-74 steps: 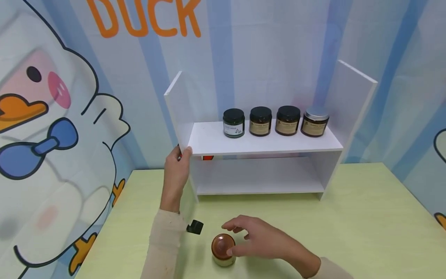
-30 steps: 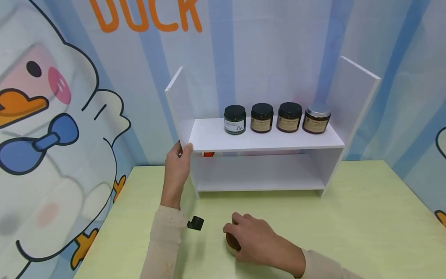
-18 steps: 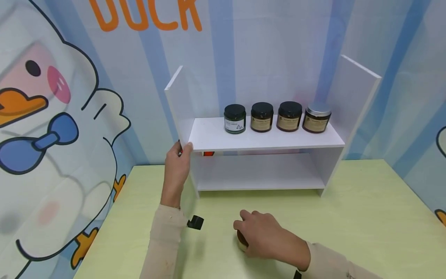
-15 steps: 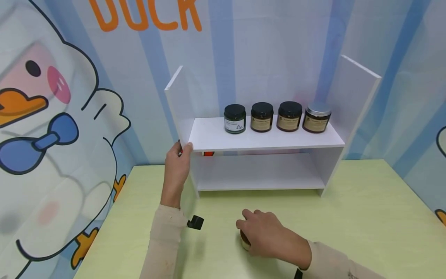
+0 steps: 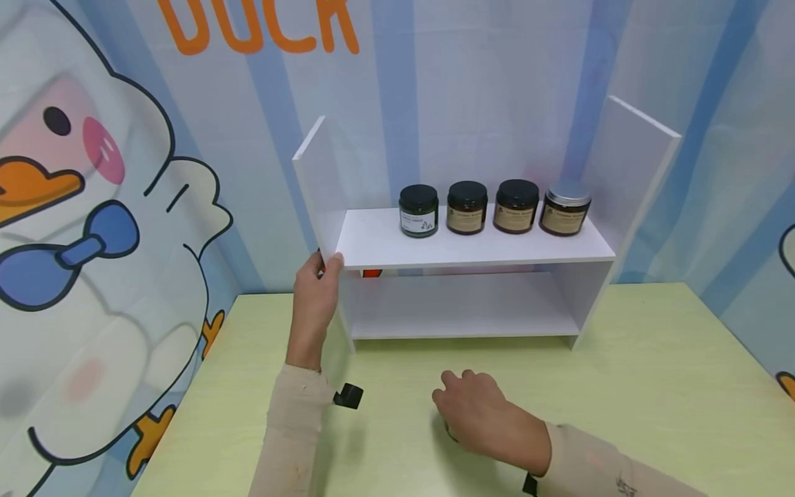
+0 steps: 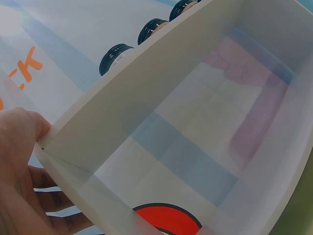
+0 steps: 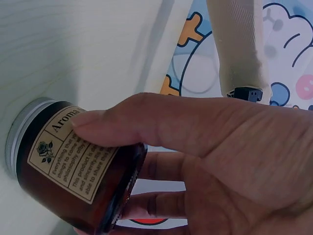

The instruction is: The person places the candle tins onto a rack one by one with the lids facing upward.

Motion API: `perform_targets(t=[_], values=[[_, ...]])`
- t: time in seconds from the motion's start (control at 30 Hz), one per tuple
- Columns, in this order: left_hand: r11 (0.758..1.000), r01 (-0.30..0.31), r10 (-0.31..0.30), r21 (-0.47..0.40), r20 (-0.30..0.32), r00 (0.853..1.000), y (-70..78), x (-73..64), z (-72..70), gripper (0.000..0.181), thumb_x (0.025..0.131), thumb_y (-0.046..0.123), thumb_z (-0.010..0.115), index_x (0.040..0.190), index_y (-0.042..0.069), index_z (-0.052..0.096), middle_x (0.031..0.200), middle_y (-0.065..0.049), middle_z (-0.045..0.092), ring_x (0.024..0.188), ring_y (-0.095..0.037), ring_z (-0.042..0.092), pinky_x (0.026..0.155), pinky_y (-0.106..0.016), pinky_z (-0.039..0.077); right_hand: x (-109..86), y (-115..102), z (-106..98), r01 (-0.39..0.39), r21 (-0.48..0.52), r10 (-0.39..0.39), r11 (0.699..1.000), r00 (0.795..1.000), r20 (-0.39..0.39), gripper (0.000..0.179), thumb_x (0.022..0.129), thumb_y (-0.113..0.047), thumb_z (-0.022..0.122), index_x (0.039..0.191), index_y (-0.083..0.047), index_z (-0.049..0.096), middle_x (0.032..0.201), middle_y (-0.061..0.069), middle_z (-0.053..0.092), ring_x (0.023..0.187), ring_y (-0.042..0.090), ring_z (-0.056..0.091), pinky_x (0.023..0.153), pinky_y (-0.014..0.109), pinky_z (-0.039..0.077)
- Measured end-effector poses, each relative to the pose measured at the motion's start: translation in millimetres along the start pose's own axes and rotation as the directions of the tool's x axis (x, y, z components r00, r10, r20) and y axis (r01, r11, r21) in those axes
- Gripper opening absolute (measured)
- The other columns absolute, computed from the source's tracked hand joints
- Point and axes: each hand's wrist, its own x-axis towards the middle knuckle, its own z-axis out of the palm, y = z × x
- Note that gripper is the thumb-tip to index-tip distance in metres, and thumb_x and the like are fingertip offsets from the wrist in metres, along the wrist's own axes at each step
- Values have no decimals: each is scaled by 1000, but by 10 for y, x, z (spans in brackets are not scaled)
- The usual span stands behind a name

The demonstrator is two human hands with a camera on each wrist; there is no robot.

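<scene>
My left hand (image 5: 315, 293) grips the left side panel of a white two-tier shelf (image 5: 373, 252). In the left wrist view, its thumb lies at the panel's front edge and the other fingers pass behind. Low in front of the shelf, my right hand (image 5: 478, 414) holds an amber glass candle jar (image 7: 63, 156), almost wholly hidden beneath it in the head view. The right wrist view shows the jar's tan "Aroma" label under the thumb, and its silver lid (image 7: 24, 127) toward the table, base toward the palm.
On the upper shelf stand a dark green jar (image 5: 419, 212), two black-lidded amber jars (image 5: 466, 208) (image 5: 516, 207) and a silver-lidded amber jar (image 5: 564, 209). The shelf is on a pale green table (image 5: 658, 386). Behind hangs a duck-print backdrop (image 5: 491, 83).
My right hand has closed round the upside-down jar and moved it rightward, a little toward the shelf. My left hand keeps its grip on the shelf panel.
</scene>
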Motion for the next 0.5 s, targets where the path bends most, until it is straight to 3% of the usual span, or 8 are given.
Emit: perform_targets(t=[0.27, 0.5], values=[[1000, 3, -3, -1, -3, 1000, 11, -1, -5, 57, 103, 45, 48, 151, 14, 48, 145, -9, 53, 125, -27, 50, 103, -54, 43, 9, -21, 48, -41, -94, 38, 995, 999, -33, 17, 82, -16, 80, 79, -12, 63, 78, 4, 45, 63, 19, 44, 53, 30, 45], [1000, 5, -5, -5, -6, 1000, 6, 0, -2, 56, 103, 45, 48, 151, 15, 49, 145, -9, 54, 124, -27, 51, 103, -54, 43, 51, -39, 98, -58, -238, 72, 970, 996, 53, 11, 85, -19, 79, 85, -15, 69, 78, 2, 47, 65, 17, 44, 59, 27, 43]])
